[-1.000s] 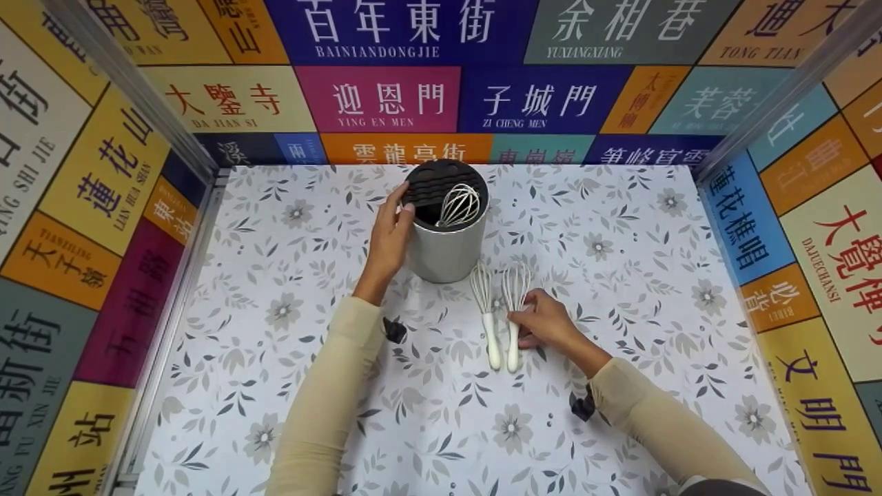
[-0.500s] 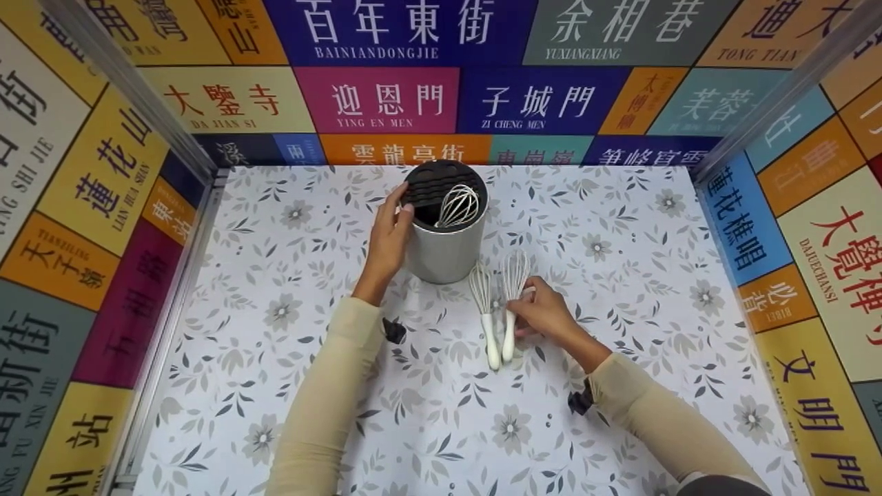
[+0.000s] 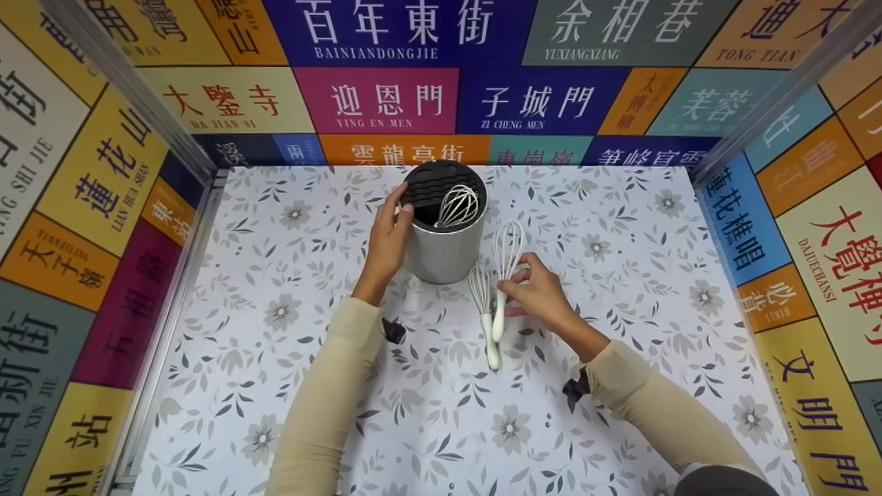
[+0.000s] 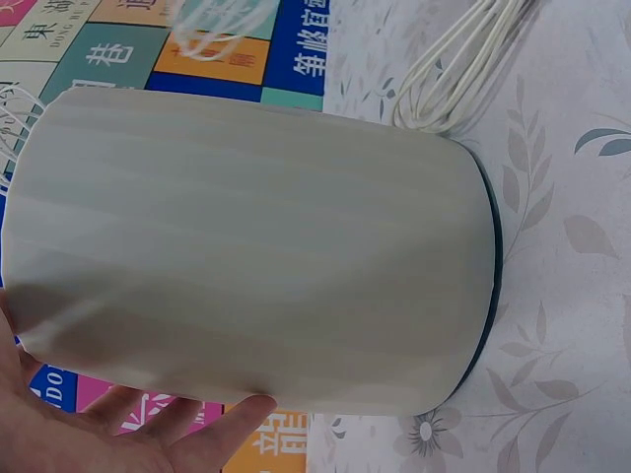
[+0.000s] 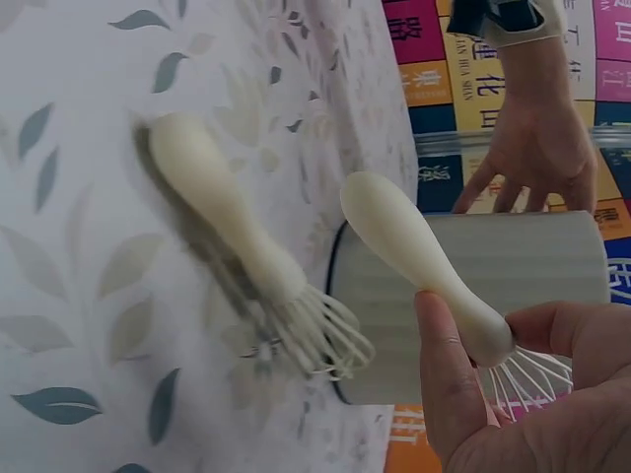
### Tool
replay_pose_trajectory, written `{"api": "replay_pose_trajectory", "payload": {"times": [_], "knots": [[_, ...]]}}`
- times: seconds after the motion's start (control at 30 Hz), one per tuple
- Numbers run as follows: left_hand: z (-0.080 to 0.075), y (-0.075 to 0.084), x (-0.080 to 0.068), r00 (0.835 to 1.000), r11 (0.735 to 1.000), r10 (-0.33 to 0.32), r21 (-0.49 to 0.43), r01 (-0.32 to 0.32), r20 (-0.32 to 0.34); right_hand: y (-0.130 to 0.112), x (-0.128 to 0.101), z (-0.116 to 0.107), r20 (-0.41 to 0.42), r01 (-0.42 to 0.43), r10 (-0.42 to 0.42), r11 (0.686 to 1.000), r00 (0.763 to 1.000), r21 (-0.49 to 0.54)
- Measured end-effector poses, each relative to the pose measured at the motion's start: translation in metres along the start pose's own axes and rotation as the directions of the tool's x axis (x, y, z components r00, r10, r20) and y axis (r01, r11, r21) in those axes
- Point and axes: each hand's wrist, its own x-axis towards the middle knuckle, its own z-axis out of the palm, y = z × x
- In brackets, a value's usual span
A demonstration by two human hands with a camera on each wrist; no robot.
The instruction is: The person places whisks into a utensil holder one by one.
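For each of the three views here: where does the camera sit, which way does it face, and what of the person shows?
Head: looks down on the table, both forearms, left hand on the grey holder, right hand pinching a whisk.
Left wrist: faces the holder's wall close up; palm and fingers show.
Right wrist: looks along the held whisk handle; thumb shows, with the other hand beyond.
Shared: holder and the whisk lying on the table appear in both the head and right wrist views.
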Motion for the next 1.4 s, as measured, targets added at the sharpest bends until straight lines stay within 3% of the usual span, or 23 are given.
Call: {"api": "replay_pose_trajectory", "payload": {"times": [0.37, 0.77, 1.27, 1.4], "knots": [[-0.001, 0.0, 0.0, 1.0, 1.0, -0.018, -0.004, 0.018, -0.003, -0.043, -0.001, 0.014, -0.015, 0.109, -0.108, 0.986, 0.994, 0.126], [-0.001, -0.002, 0.0, 1.0, 1.0, -0.006, -0.002, 0.006, -0.002, -0.094, -0.002, 0.021, -0.026, 0.22, -0.219, 0.962, 0.975, 0.164], [-0.001, 0.0, -0.001, 1.0, 1.0, -0.012, -0.013, 0.012, -0.003, -0.153, 0.003, 0.02, -0.023, 0.356, -0.366, 0.886, 0.93, 0.295], [-0.001, 0.001, -0.002, 1.0, 1.0, -0.016, -0.022, 0.016, 0.002, -0.17, 0.006, 0.023, -0.03, 0.401, -0.411, 0.869, 0.911, 0.289]]}}
